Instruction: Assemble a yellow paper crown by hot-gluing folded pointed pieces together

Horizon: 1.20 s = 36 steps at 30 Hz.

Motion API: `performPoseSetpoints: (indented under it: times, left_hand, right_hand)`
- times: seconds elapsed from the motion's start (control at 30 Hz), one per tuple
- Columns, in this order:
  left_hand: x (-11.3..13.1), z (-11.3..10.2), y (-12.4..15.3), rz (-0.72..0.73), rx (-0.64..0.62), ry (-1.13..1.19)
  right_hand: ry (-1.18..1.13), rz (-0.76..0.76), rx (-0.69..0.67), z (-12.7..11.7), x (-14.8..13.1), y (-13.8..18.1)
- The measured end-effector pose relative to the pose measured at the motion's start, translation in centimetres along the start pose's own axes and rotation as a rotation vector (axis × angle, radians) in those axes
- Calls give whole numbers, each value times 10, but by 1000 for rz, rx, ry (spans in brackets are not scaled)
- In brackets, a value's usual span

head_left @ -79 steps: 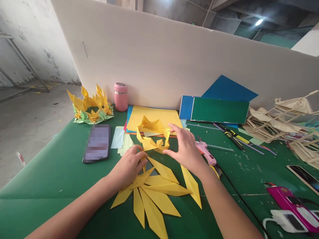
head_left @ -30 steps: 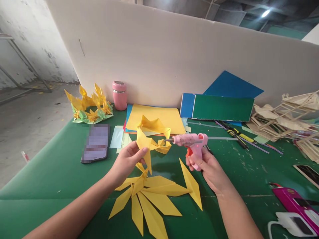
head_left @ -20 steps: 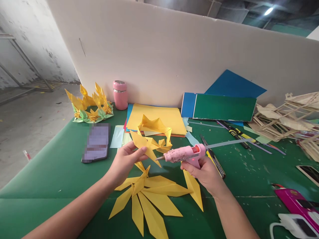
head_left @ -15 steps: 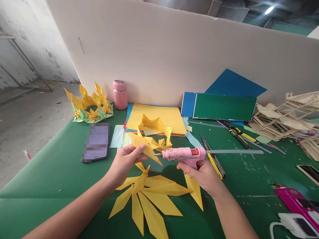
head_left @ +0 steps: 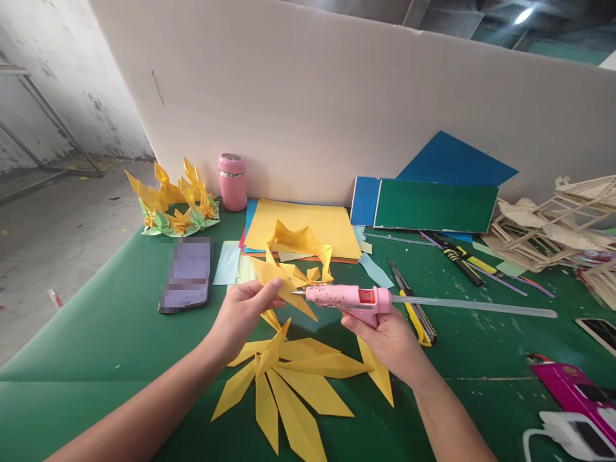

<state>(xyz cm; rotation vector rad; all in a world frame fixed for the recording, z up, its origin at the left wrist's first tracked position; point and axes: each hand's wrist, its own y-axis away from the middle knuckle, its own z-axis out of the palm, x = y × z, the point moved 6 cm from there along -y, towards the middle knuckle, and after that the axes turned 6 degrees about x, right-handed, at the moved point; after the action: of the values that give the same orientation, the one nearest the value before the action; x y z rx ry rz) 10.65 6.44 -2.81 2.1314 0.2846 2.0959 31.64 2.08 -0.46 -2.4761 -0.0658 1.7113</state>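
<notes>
Between the thumb and fingers of my left hand is a folded yellow paper piece, pointed at its ends. My right hand grips a pink hot glue gun by its handle. Its metal nozzle lies over the paper piece near my left thumb; whether it touches cannot be made out. A long clear glue stick sticks out of the gun's back. Below my hands, several folded yellow paper petals lie fanned on the table. Just behind is a folded yellow paper ring.
On the green table stand a paper crown and a pink flask. A phone lies at left, yellow paper sheets behind. A yellow utility knife, pliers-like tool and magenta device are at right.
The glue gun has shifted slightly left, its nozzle now farther over the paper piece. More of the glue stick shows to the right. My left hand has barely moved.
</notes>
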Motion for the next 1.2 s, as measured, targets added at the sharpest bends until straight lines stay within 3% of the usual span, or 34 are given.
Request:
performPoseSetpoints:
  times: [0.3,0.87,1.2]
  left_hand:
    - [1,1,0,-15,-18,62]
    - [5,-7,-4,-54,82,260]
    - [11,-11,-5,-45,99,310]
  right_hand:
    - [74,-13,18,-3,4,1]
    - [81,4,-56,-6,8,-1]
    - [168,5,0,-11,12,-1]
